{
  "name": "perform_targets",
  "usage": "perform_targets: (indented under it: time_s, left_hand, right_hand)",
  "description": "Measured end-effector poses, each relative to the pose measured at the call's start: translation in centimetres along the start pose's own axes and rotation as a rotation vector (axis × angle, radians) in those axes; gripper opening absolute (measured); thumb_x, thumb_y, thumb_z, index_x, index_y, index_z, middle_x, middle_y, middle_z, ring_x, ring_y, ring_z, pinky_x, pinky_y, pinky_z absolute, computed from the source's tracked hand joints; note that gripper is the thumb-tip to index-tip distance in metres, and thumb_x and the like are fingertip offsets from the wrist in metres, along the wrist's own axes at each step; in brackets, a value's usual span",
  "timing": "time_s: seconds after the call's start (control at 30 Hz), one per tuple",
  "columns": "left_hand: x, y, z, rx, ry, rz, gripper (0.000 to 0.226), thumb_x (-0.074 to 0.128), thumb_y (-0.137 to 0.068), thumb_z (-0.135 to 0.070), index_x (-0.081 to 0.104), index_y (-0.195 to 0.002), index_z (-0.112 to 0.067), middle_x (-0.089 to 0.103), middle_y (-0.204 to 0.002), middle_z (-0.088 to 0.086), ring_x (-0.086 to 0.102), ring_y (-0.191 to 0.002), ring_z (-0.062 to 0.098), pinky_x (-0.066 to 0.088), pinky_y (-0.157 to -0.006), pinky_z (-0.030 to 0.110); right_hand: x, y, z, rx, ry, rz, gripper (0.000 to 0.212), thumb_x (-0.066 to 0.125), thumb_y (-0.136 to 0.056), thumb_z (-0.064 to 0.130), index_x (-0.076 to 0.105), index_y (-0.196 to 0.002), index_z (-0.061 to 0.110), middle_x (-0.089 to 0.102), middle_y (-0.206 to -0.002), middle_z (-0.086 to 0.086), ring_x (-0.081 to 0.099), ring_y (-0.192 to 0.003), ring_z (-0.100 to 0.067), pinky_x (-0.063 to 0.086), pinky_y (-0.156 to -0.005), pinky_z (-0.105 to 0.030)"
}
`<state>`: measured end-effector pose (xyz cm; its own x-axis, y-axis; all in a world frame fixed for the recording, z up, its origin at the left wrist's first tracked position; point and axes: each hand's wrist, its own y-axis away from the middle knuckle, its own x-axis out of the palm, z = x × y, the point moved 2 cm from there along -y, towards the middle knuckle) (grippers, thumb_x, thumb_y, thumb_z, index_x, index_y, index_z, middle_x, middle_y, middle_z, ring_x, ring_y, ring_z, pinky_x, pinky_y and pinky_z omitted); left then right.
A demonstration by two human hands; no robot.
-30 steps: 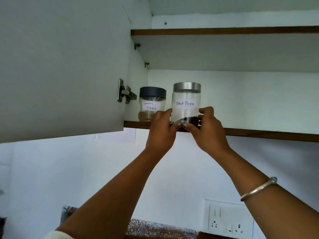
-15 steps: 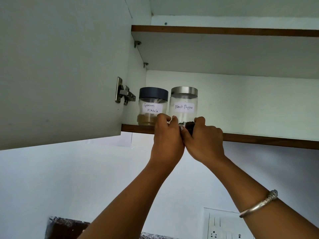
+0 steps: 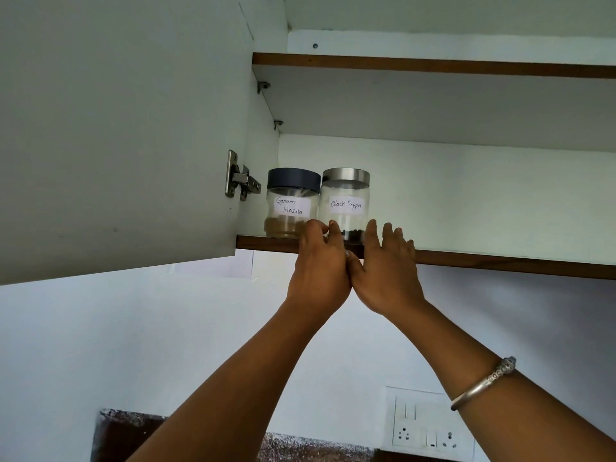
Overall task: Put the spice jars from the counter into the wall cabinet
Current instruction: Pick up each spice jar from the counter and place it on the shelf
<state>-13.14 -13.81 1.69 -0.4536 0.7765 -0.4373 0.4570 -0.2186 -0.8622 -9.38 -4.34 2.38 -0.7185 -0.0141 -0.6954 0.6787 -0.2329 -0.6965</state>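
Observation:
The clear Black Pepper jar (image 3: 345,203) with a steel lid stands upright on the lower shelf (image 3: 483,261) of the wall cabinet. It stands close beside the Garam Masala jar (image 3: 290,203), which has a dark lid. My left hand (image 3: 320,265) and my right hand (image 3: 388,265) are raised at the shelf's front edge, one on each side of the pepper jar's base. Their fingers are apart and loosened, with the fingertips near or just touching the jar's bottom. The hands hide the lower front of the jar.
The open cabinet door (image 3: 116,128) hangs at the left on a metal hinge (image 3: 240,178). An upper shelf (image 3: 433,66) runs above. To the right of the jars the lower shelf is bare. A wall socket panel (image 3: 430,425) and the counter's backsplash (image 3: 300,448) lie below.
The pepper jar went from held above the shelf edge to standing on the shelf next to the Garam Masala jar. Both hands have loosened and spread their fingers.

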Motion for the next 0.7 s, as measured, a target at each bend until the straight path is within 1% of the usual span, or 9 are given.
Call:
perform_targets:
  time_s: [0.07,0.17,0.23,0.3,0.33,0.47,0.57,0.63,0.7]
  left_hand:
    - [0.2,0.4,0.1,0.064,-0.09,0.034,0.061,0.052,-0.093,-0.016,0.025,-0.146,-0.006,0.028,-0.146,0.015,0.033,-0.134,0.028,0.037,-0.106,0.031]
    - [0.4,1.8,-0.2,0.144,-0.13,0.092,0.071,0.058,-0.089,-0.015,0.021,-0.149,-0.008,0.021,-0.153,0.016,0.027,-0.14,0.031,0.034,-0.11,0.035]
    - [0.5,3.1,-0.3,0.135,-0.143,0.194,0.078,0.059,-0.088,-0.018,0.013,-0.151,-0.014,0.01,-0.157,0.015,0.017,-0.144,0.031,0.031,-0.112,0.036]
    - [0.8,4.9,-0.7,0.116,-0.123,0.302,0.082,0.058,-0.089,-0.02,0.005,-0.152,-0.018,0.001,-0.158,0.013,0.009,-0.146,0.031,0.027,-0.114,0.037]
    - [1.0,5.9,-0.9,0.115,-0.111,0.346,0.083,0.058,-0.088,-0.02,0.004,-0.152,-0.018,-0.001,-0.158,0.013,0.009,-0.146,0.031,0.027,-0.114,0.038]
    - [2.6,10.5,-2.2,0.132,-0.069,0.48,0.087,0.06,-0.085,-0.022,0.004,-0.152,-0.018,0.0,-0.158,0.016,0.011,-0.144,0.037,0.029,-0.112,0.042]
    - [4.4,15.2,-4.0,0.154,-0.017,0.612,0.088,0.061,-0.085,-0.026,0.005,-0.152,-0.018,0.002,-0.157,0.015,0.013,-0.143,0.036,0.029,-0.111,0.043]
    - [5.9,19.1,-5.5,0.156,0.056,0.708,0.089,0.063,-0.084,-0.028,0.007,-0.152,-0.019,0.005,-0.156,0.016,0.014,-0.143,0.036,0.03,-0.111,0.045]
    - [7.6,23.5,-7.1,0.195,0.109,0.798,0.087,0.062,-0.082,-0.032,0.012,-0.151,-0.017,0.013,-0.154,0.019,0.016,-0.142,0.038,0.028,-0.113,0.05]
  right_hand:
    - [0.0,0.8,0.1,-0.033,-0.015,0.001,0.067,0.031,-0.099,0.042,0.0,-0.152,0.015,-0.003,-0.159,-0.019,-0.007,-0.147,-0.033,0.0,-0.119,-0.042]
    - [-0.1,2.5,0.0,-0.083,-0.038,0.045,0.069,0.038,-0.098,0.034,-0.004,-0.152,0.02,-0.009,-0.159,-0.014,-0.012,-0.147,-0.032,0.01,-0.119,-0.043]
    - [-0.1,3.9,-0.3,-0.094,-0.042,0.098,0.073,0.043,-0.097,0.029,-0.006,-0.151,0.023,-0.011,-0.16,-0.01,-0.013,-0.147,-0.029,0.016,-0.12,-0.043]
    - [0.1,5.5,-0.9,-0.076,-0.023,0.158,0.075,0.045,-0.097,0.027,-0.006,-0.151,0.023,-0.011,-0.16,-0.007,-0.013,-0.147,-0.027,0.018,-0.118,-0.042]
    - [0.2,6.5,-1.4,-0.059,-0.018,0.193,0.075,0.046,-0.097,0.028,-0.006,-0.151,0.023,-0.011,-0.16,-0.007,-0.012,-0.147,-0.027,0.018,-0.117,-0.041]
    - [0.8,11.8,-3.9,0.022,-0.014,0.316,0.076,0.046,-0.096,0.032,-0.005,-0.151,0.023,-0.008,-0.16,-0.007,-0.008,-0.147,-0.031,0.017,-0.117,-0.042]
    - [1.4,17.0,-6.5,0.11,-0.021,0.398,0.077,0.047,-0.096,0.035,-0.004,-0.152,0.021,-0.003,-0.16,-0.01,-0.005,-0.147,-0.033,0.012,-0.118,-0.043]
    - [1.6,21.3,-8.6,0.175,-0.037,0.435,0.077,0.049,-0.094,0.035,0.0,-0.152,0.018,0.007,-0.159,-0.013,0.005,-0.147,-0.036,0.013,-0.118,-0.043]
    - [1.7,26.3,-10.8,0.248,-0.062,0.463,0.075,0.052,-0.092,0.034,0.01,-0.151,0.014,0.023,-0.155,-0.015,0.022,-0.142,-0.036,0.02,-0.116,-0.042]
